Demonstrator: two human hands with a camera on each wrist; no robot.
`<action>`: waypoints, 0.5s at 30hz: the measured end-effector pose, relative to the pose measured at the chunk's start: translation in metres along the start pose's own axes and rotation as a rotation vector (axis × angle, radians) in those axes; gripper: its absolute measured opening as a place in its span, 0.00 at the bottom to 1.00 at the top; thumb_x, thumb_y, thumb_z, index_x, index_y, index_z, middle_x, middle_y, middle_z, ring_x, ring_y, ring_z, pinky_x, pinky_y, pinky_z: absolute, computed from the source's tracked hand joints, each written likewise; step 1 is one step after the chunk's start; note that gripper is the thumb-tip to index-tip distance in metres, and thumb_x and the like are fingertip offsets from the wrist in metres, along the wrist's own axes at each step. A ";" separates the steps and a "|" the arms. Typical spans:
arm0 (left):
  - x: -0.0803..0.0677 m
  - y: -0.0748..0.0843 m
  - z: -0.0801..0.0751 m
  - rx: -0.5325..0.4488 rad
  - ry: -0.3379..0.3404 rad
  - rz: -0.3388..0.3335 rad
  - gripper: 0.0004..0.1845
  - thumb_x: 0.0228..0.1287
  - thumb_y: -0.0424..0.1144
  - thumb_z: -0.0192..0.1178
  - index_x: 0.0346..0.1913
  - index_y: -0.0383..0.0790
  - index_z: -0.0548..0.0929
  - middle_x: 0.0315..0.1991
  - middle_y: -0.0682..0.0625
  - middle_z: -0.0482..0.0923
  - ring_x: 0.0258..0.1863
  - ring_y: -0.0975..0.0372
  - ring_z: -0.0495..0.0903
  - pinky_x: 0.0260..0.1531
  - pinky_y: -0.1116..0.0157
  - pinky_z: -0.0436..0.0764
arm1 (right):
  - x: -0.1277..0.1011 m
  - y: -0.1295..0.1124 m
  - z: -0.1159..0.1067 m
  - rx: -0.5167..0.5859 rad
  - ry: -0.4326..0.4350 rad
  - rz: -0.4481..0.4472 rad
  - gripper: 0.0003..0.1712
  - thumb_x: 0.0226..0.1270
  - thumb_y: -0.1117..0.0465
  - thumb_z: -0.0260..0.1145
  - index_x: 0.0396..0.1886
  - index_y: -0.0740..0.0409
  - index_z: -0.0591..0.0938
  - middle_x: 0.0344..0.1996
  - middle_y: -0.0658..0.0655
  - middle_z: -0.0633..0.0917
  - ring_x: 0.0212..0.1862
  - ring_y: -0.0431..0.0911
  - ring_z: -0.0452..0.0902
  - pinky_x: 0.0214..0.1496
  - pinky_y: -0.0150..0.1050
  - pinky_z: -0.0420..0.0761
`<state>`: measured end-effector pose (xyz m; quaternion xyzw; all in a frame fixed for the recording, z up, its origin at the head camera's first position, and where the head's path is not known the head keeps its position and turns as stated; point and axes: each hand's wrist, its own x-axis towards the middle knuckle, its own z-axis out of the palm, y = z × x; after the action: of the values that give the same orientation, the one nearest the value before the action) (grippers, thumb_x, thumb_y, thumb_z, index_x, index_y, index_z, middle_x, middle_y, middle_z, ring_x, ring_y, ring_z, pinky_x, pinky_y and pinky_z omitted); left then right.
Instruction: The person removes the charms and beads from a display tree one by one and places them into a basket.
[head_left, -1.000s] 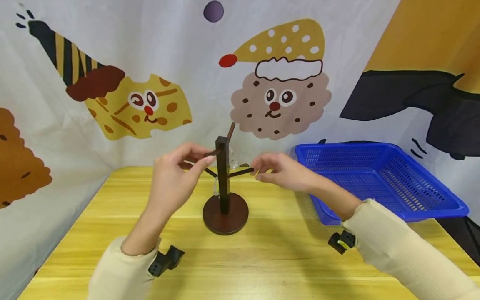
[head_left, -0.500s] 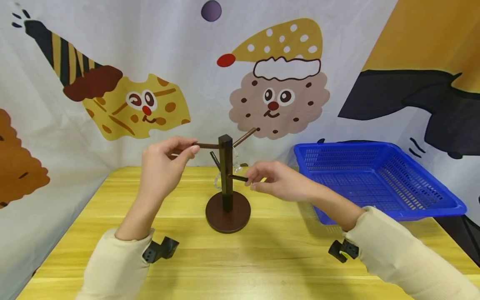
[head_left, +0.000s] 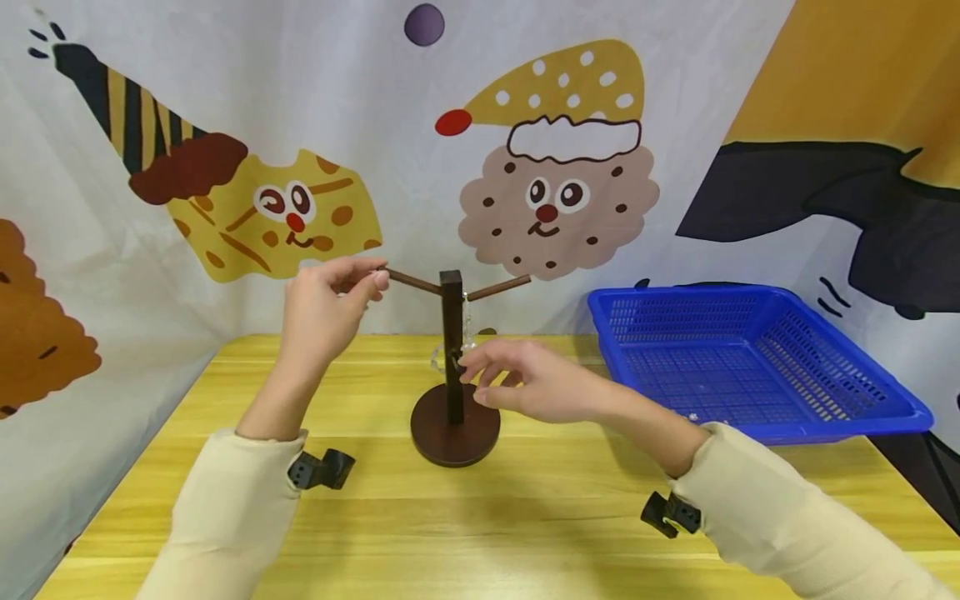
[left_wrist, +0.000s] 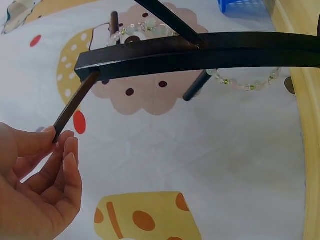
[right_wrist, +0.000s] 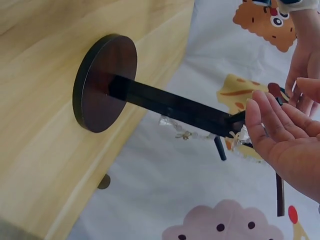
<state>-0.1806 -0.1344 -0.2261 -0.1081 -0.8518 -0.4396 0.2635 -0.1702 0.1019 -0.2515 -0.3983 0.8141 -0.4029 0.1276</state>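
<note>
Fingers of my left hand [head_left: 324, 308] pinch an upper peg [head_left: 414, 282] of the dark stand [head_left: 453, 325], upright on the tabletop [head_left: 450, 533], beaded strands [left_wrist: 252, 87] hanging from it. My right hand [head_left: 536, 382], fingers loose and apart from the thumb, is at a lower peg [right_wrist: 237, 119], perhaps touching it.

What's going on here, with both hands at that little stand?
Someone's left hand pinches the end of an upper peg on a dark wooden stand, which is upright on the table. The right hand, loosely open, is at a front lower peg; whether it touches is hard to tell. One beaded loop hangs from the other upper peg, and a second loop from the back lower peg. A blue basket sits off to the right.
</note>
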 end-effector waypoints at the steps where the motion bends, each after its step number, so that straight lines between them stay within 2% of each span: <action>1: 0.001 -0.001 0.000 -0.005 -0.004 -0.005 0.11 0.62 0.35 0.58 0.44 0.34 0.84 0.30 0.41 0.83 0.28 0.56 0.80 0.22 0.76 0.71 | 0.001 -0.001 0.001 0.003 -0.001 -0.004 0.19 0.61 0.69 0.60 0.53 0.65 0.74 0.43 0.56 0.80 0.43 0.42 0.77 0.44 0.35 0.77; 4: 0.004 -0.004 0.000 -0.018 -0.017 -0.022 0.11 0.63 0.36 0.58 0.45 0.34 0.83 0.31 0.41 0.83 0.29 0.56 0.80 0.25 0.77 0.73 | 0.003 0.000 0.005 0.008 -0.003 -0.013 0.20 0.62 0.69 0.60 0.54 0.66 0.73 0.44 0.57 0.80 0.43 0.42 0.77 0.44 0.36 0.78; 11: 0.004 -0.004 -0.001 -0.029 -0.046 -0.064 0.13 0.64 0.39 0.56 0.45 0.35 0.83 0.33 0.42 0.82 0.28 0.61 0.79 0.27 0.77 0.75 | 0.004 0.001 0.005 0.009 -0.006 -0.010 0.19 0.63 0.68 0.59 0.54 0.66 0.73 0.45 0.56 0.80 0.43 0.42 0.76 0.45 0.37 0.77; 15: 0.004 -0.002 -0.001 -0.029 -0.044 -0.070 0.12 0.64 0.39 0.56 0.44 0.33 0.83 0.33 0.42 0.82 0.29 0.59 0.79 0.27 0.76 0.74 | 0.005 0.001 0.002 0.022 -0.002 -0.002 0.17 0.63 0.69 0.59 0.52 0.64 0.75 0.45 0.56 0.80 0.44 0.43 0.76 0.44 0.36 0.77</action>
<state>-0.1850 -0.1367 -0.2248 -0.0916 -0.8544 -0.4582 0.2274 -0.1731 0.0979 -0.2533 -0.3981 0.8091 -0.4114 0.1325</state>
